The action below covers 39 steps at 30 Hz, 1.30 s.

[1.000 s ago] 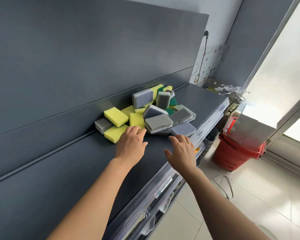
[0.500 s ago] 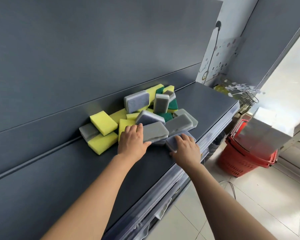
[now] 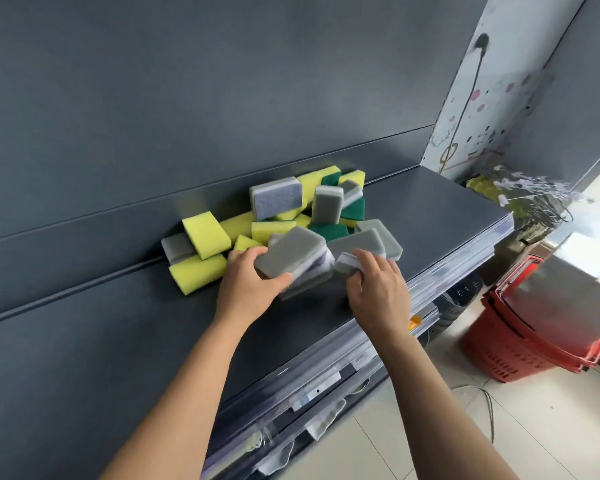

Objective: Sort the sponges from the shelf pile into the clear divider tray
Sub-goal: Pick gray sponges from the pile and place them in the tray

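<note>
1. Dark shelf (image 3: pixel 430 216) with a matching back panel; red baskets (image 3: pixel 534 334) stand on the floor to the right.
2. Head view: picking is in hand. The left hand (image 3: pixel 246 292) grips a grey sponge (image 3: pixel 288 254) at the near edge of the pile (image 3: pixel 326 216). The right hand (image 3: pixel 378 289) clutches a small sponge (image 3: pixel 347 263) beside it.
3. Next, both sponges go to the tray, which is not in view and likely needs finding first.
4. The pile lies against the back panel: yellow, green-backed and grey blocks, tumbled at all angles.
</note>
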### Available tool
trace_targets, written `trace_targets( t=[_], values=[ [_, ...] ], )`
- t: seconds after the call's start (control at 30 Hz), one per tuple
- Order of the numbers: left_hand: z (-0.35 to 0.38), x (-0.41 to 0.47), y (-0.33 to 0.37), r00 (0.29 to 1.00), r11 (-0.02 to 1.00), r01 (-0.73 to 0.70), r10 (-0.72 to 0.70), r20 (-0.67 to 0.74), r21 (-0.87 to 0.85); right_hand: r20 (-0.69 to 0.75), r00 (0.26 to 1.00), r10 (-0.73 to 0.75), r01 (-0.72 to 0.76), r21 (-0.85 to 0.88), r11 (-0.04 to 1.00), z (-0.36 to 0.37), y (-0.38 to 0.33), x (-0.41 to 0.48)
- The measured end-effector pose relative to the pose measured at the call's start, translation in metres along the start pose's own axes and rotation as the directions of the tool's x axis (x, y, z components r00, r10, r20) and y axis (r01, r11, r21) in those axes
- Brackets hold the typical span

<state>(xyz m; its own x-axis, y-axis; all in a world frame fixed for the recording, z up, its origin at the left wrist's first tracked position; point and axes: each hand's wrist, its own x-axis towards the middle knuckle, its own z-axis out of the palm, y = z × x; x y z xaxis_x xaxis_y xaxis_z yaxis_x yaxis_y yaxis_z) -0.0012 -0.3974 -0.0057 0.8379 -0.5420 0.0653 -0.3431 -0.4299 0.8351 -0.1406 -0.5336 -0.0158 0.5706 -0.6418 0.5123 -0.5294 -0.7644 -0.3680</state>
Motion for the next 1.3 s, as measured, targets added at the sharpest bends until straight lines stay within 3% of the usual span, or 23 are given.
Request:
trace_targets(
  t=[0.13, 0.23, 0.47, 0.7, 0.8, 0.93, 1.1, 1.3],
  values=[
    [-0.004, -0.021, -0.007, 0.988, 0.92, 0.154, -0.141, 0.063, -0.36, -0.059, 0.998, -0.008, 0.013, 0.073, 0.997, -0.003, -0.001, -0.002],
    [-0.012, -0.038, -0.011, 0.977, 0.851, 0.208, -0.203, 0.063, -0.483, -0.108, 0.994, -0.027, 0.038, 0.101, 0.994, 0.0, -0.004, -0.004],
    [-0.032, -0.07, -0.027, 0.953, 0.83, 0.238, -0.3, -0.044, -0.504, -0.235, 0.963, -0.135, 0.156, 0.076, 0.985, 0.011, -0.014, 0.003],
    [-0.046, -0.09, -0.034, 0.943, 0.859, 0.221, -0.31, -0.125, -0.463, -0.284, 0.931, -0.227, 0.292, 0.209, 0.933, 0.019, -0.037, -0.004],
    [-0.053, -0.096, -0.035, 0.939, 0.838, 0.19, -0.308, -0.155, -0.512, -0.192, 0.967, -0.166, 0.232, 0.403, 0.885, 0.014, -0.055, -0.006],
    [-0.066, -0.111, -0.04, 0.938, 0.798, 0.179, -0.315, -0.145, -0.575, 0.015, 0.998, -0.053, 0.028, 0.682, 0.731, 0.009, -0.08, -0.013],
    [-0.093, -0.136, -0.058, 0.924, 0.749, 0.165, -0.346, -0.165, -0.642, 0.235, 0.964, -0.123, -0.123, 0.807, 0.577, 0.022, -0.108, -0.02],
    [-0.134, -0.174, -0.082, 0.892, 0.734, 0.147, -0.388, -0.232, -0.663, 0.302, 0.915, -0.267, -0.171, 0.89, 0.422, 0.025, -0.166, -0.037]
  ],
)
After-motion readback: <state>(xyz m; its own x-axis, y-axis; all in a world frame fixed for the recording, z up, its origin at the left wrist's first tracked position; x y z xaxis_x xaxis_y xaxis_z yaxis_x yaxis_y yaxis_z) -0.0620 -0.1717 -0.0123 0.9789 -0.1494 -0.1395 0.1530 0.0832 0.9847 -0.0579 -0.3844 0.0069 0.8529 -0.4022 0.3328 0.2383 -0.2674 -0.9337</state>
